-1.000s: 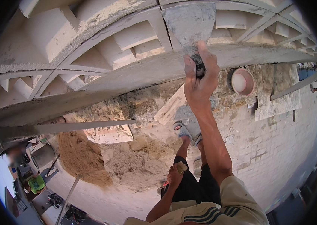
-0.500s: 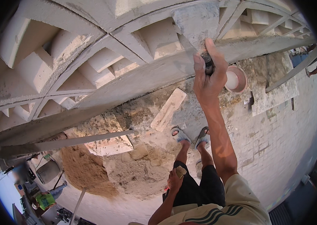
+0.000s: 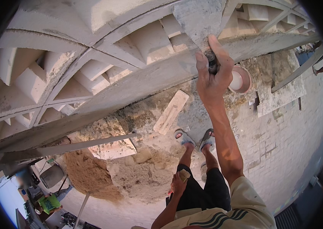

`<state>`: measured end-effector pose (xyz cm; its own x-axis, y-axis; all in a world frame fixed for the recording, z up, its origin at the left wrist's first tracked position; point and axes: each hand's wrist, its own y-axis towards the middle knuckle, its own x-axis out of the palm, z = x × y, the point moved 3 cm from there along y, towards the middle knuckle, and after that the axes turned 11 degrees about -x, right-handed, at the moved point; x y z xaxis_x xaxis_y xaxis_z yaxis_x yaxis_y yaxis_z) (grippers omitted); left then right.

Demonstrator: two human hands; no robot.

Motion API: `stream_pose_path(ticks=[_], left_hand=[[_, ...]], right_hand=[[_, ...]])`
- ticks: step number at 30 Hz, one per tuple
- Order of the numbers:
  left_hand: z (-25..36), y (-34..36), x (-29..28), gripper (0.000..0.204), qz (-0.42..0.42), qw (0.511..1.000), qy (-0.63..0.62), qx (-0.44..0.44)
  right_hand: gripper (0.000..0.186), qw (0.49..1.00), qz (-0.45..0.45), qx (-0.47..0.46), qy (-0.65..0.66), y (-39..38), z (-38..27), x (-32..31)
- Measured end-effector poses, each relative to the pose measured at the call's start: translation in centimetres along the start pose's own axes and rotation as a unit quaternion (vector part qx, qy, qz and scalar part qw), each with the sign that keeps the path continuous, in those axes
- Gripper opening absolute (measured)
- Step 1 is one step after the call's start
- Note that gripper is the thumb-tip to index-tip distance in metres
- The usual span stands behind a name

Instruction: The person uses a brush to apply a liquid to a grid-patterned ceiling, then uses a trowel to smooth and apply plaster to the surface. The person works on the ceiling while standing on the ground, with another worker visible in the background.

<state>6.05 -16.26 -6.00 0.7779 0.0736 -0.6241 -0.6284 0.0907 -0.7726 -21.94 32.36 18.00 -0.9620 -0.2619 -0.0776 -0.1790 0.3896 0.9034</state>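
Right hand [image 3: 211, 78]: fingers clamped on dark handle of grey steel plastering trowel [image 3: 198, 19]. Left hand [image 3: 178, 183]: fingers closed around small tan block [image 3: 184, 174]. Round reddish bowl [image 3: 240, 79]: pale contents.

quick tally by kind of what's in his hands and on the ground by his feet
trowel: 1, in the right hand
small block: 1, in the left hand
bucket: 1
brick: 1
sandals: 2
sand pile: 1
total: 7

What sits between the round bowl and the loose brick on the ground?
Head view: the right hand gripping the trowel crosses between bowl and brick.
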Motion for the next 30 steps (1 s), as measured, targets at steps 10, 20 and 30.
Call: stream_pose_path(ticks=[10, 20, 30], left_hand=[[0.2, 0.0, 0.4, 0.079, 0.012, 1.000, -0.007, 0.005], [-0.2, 0.0, 1.0, 0.077, 0.037, 0.999, -0.009, 0.022], [-0.7, 0.3, 1.0, 0.079, 0.041, 0.999, -0.029, 0.017]], right_hand=[[0.045, 0.998, -0.053, 0.023, -0.040, 0.2, 0.2, -0.8], [0.041, 0.979, -0.145, 0.127, -0.067, -0.5, -5.0, -3.0], [0.031, 0.949, -0.215, 0.177, -0.148, 1.7, -8.4, -5.1]])
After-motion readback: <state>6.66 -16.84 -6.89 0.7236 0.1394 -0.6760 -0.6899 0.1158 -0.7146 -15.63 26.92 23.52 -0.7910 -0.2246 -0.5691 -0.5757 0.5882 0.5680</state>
